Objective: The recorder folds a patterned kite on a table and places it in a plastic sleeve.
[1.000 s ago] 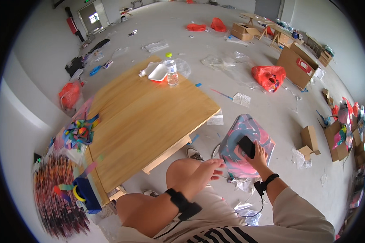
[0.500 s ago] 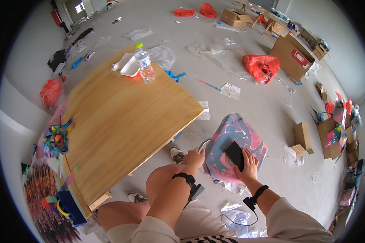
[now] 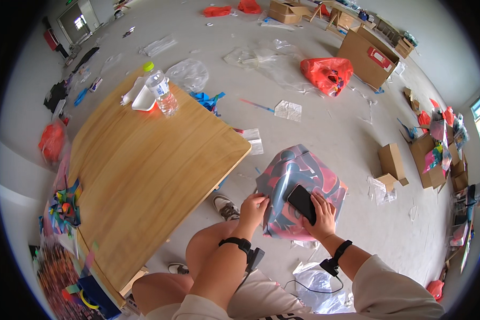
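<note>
A pink, red and grey-blue patterned cover (image 3: 282, 168), glossy like thin plastic, lies over a squat block-shaped thing before my knees; what is beneath is hidden. A black phone (image 3: 302, 204) rests on top of it, screen up. My right hand (image 3: 321, 217) lies spread on the cover, its fingers stretched out against the phone's right edge. At the left side, my left hand (image 3: 254, 209) is closed, with fingertips pinching the cover's edge. Each wrist wears a black strap with a small device.
To the left stands a wooden table (image 3: 154, 160) bearing a water bottle (image 3: 162, 92) and a white-and-red tray (image 3: 144, 100). Crumpled clear plastic (image 3: 317, 288) lies by my legs. Cardboard boxes (image 3: 392, 162), a red bag (image 3: 328, 74) and plastic scraps are scattered over the floor.
The cover's left side now stands out farther, with a bright fold across its top. My left hand has changed from a fist-like grasp to a fingertip pinch. The view has shifted slightly.
</note>
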`<state>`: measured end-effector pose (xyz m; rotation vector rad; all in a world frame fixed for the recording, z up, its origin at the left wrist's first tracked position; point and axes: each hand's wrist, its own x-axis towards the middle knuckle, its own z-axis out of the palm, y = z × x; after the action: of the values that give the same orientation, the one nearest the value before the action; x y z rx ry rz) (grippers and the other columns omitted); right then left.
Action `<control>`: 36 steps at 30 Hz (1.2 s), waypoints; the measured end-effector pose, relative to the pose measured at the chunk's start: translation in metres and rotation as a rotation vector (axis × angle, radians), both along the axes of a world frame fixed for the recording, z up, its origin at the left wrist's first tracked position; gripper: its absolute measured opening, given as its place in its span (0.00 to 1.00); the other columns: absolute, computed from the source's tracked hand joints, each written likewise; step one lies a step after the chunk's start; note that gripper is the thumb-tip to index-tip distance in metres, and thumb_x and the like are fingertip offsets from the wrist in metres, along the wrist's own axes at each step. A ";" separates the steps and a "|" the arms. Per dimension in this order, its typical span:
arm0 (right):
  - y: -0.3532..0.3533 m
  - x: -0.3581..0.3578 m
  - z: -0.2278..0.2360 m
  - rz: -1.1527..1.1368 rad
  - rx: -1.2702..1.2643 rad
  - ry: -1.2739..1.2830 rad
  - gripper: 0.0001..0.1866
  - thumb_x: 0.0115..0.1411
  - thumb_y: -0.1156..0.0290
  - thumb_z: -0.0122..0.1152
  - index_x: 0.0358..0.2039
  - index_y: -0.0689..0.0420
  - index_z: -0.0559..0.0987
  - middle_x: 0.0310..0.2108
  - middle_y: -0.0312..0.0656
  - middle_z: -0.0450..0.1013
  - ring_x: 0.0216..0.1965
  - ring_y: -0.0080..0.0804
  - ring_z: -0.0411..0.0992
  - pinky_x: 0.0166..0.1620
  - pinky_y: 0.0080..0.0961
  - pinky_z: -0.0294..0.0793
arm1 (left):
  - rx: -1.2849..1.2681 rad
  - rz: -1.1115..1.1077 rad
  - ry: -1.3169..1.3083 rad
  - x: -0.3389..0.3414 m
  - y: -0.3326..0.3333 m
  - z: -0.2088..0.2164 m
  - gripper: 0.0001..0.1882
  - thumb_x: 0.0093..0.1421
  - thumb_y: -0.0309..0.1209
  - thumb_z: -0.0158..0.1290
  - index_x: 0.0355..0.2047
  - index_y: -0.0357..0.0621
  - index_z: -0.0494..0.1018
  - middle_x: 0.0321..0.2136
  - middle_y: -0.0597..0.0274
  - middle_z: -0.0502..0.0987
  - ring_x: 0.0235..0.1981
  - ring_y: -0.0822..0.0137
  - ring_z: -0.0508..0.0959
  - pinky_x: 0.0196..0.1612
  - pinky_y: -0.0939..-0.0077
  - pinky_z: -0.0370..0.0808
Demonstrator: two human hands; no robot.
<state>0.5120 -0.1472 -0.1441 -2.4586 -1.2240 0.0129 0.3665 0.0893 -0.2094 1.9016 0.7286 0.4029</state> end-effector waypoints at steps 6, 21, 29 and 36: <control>0.011 -0.005 0.007 0.036 0.014 0.001 0.44 0.48 0.59 0.72 0.67 0.51 0.68 0.67 0.43 0.66 0.67 0.45 0.64 0.68 0.49 0.56 | -0.250 0.141 0.116 -0.013 -0.007 -0.037 0.22 0.69 0.41 0.57 0.57 0.43 0.79 0.45 0.49 0.85 0.46 0.57 0.85 0.49 0.67 0.79; 0.000 0.000 -0.001 0.012 -0.014 -0.008 0.45 0.49 0.59 0.71 0.68 0.51 0.66 0.68 0.43 0.65 0.68 0.44 0.63 0.69 0.48 0.56 | -0.303 0.079 -0.026 0.002 -0.006 0.013 0.21 0.66 0.40 0.60 0.55 0.44 0.81 0.51 0.50 0.83 0.54 0.55 0.83 0.58 0.66 0.76; 0.003 -0.002 0.001 0.017 -0.026 -0.020 0.44 0.50 0.59 0.71 0.68 0.51 0.67 0.68 0.43 0.65 0.68 0.44 0.63 0.68 0.49 0.56 | -0.366 0.237 -0.201 0.005 -0.001 0.001 0.34 0.61 0.26 0.65 0.66 0.38 0.64 0.40 0.52 0.83 0.41 0.64 0.84 0.46 0.70 0.80; 0.002 -0.001 0.000 0.013 -0.020 -0.020 0.44 0.49 0.59 0.71 0.68 0.51 0.67 0.67 0.42 0.66 0.68 0.44 0.64 0.68 0.49 0.57 | -0.559 0.422 -0.432 0.009 0.011 0.024 0.36 0.62 0.23 0.64 0.68 0.36 0.61 0.36 0.58 0.82 0.36 0.72 0.81 0.45 0.75 0.78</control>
<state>0.5109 -0.1457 -0.1443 -2.4735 -1.2543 0.0041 0.3752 0.1002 -0.1850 1.0831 0.8387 0.7570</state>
